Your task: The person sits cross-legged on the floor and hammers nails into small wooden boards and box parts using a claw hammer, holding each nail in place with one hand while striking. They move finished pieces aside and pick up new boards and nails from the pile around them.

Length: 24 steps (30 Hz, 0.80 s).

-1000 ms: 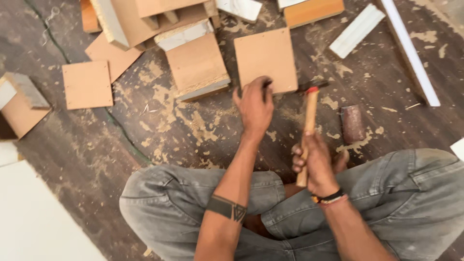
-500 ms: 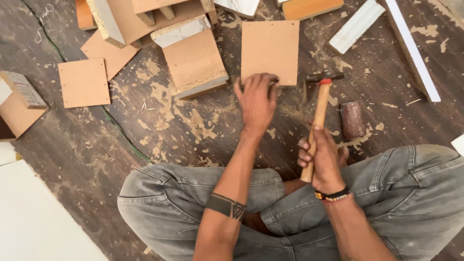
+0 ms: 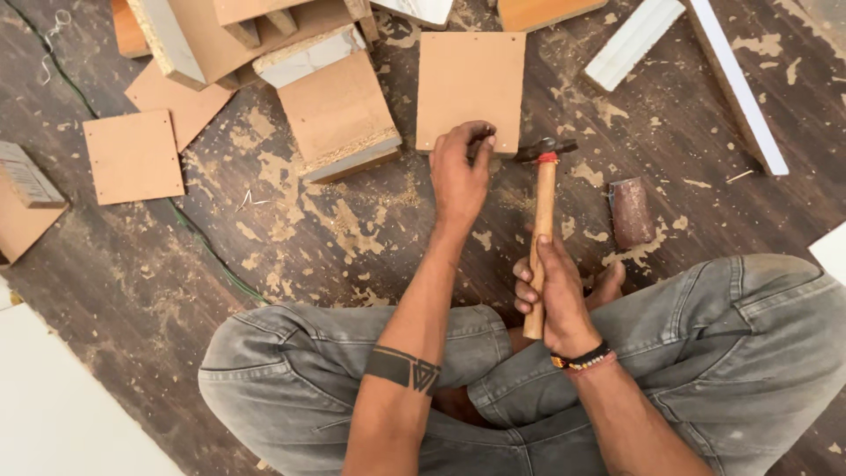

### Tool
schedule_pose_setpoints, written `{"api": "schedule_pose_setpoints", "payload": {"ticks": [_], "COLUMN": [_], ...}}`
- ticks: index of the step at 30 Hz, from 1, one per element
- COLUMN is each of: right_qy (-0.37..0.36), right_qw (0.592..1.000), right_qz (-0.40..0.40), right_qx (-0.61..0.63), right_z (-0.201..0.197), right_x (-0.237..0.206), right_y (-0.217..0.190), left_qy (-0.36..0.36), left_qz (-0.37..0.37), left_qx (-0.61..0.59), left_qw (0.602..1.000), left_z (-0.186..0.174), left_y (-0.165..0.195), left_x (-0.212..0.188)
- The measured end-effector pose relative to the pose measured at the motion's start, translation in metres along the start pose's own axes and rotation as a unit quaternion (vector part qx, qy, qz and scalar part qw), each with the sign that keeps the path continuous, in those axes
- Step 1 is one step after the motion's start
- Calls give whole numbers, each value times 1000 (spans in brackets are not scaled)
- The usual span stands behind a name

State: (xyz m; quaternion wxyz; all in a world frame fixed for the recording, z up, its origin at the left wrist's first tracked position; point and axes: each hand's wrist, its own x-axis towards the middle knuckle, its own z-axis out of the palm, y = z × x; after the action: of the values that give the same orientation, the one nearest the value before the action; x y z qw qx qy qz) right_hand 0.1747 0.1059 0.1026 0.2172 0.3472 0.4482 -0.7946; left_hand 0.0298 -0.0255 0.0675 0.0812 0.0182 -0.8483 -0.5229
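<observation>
Left hand (image 3: 460,172): fingertips pinched at the near edge of the square board (image 3: 470,91) on the floor (image 3: 159,291)
Right hand (image 3: 555,295): fist wrapped round the hammer (image 3: 541,220) handle, head just beside the left fingers

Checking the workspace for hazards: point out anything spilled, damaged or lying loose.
Sawdust and chips litter the dark floor. Board offcuts lie scattered at odd angles, and a green cable trails loose across the floor near the knee. Nothing looks broken.

Left hand (image 3: 460,172) fingers pinched, arm outstretched, right hand (image 3: 553,295) fisted
</observation>
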Motion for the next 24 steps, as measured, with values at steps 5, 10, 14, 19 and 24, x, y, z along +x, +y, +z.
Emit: {"api": "schedule_pose_setpoints", "payload": {"ticks": [5,10,14,19,24], "right_qy": [4,39,40,41,37], "right_qw": [999,998,997,997,994], "right_qz": [-30,-49,-67,-64,-102], "right_qx": [41,27,19,10,-17], "right_z": [-4,-6,-6,-5,0], "right_x": [-3,-4,-5,-8,-12], "right_y": [-2,-2,-3,-5,-8], "left_qy": [-21,-12,-12,-27,-23], "left_qz": [45,42,39,42,43], "left_qx": [65,113,117,123,120], "left_qw": [997,993,992,991,992], "left_z": [0,11,14,15,15], "left_y": [-4,-3,-8,-16,-14], "left_x": [0,-2,-1,1,0]}}
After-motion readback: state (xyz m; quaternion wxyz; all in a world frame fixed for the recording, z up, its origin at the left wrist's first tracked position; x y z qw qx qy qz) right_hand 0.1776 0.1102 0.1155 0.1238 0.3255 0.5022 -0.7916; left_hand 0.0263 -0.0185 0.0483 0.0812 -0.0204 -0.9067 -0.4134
